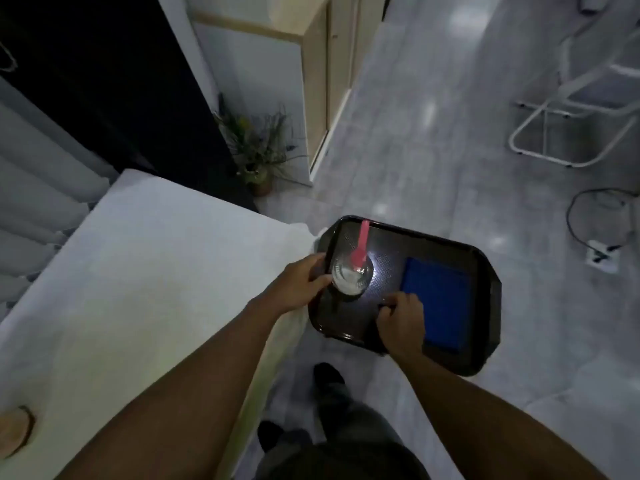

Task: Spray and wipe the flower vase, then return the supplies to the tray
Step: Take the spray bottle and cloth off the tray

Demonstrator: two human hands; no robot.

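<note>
A dark tray (pixel 446 244) hangs above the tiled floor, just right of a white-covered table (pixel 145 271). On its left part stands a clear spray bottle (pixel 349 277) with a pink nozzle, seen from above. A folded blue cloth (pixel 440 299) lies on its right part. My left hand (pixel 299 282) grips the tray's left rim, with the thumb against the bottle. My right hand (pixel 401 322) is closed on the tray's near rim beside the cloth. A flower vase (pixel 259 178) with green stems stands on the floor by the wall, beyond the table's far corner.
A white folding chair (pixel 571 109) stands at the far right. A cable and a power strip (pixel 601 256) lie on the floor to the right. A pale wooden cabinet (pixel 325 81) is behind the vase. A round wooden object (pixel 15 429) sits on the table's near left.
</note>
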